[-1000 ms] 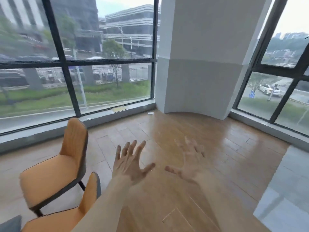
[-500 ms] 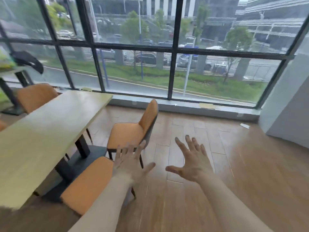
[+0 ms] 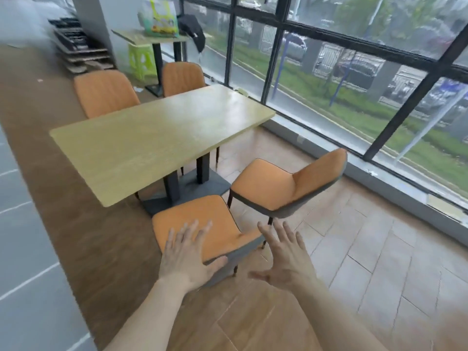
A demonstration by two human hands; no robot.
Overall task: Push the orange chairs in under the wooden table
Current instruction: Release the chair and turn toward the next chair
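A long wooden table (image 3: 152, 138) on dark pedestal legs fills the middle of the head view. Two orange chairs stand pulled out on its near side: the nearest chair (image 3: 202, 226) right in front of me, and a second chair (image 3: 286, 186) to its right, angled toward the window. Two more orange chairs, one at the far left (image 3: 103, 92) and one behind it to the right (image 3: 182, 77), sit at the table's far side. My left hand (image 3: 187, 257) is spread open over the nearest chair's back. My right hand (image 3: 283, 254) hovers open just right of it, holding nothing.
A glass window wall (image 3: 354, 72) with a low sill runs along the right. Behind the table stand a small table (image 3: 152, 39) with a bag and dark cloth, a green stool (image 3: 141, 59), and stacked boards (image 3: 78, 46) against a wall. Grey tiles border the wood floor at left.
My view has swung left from the corner pillar to the table and chairs. Both hands stay spread in front of me and now sit over the nearest chair's back.
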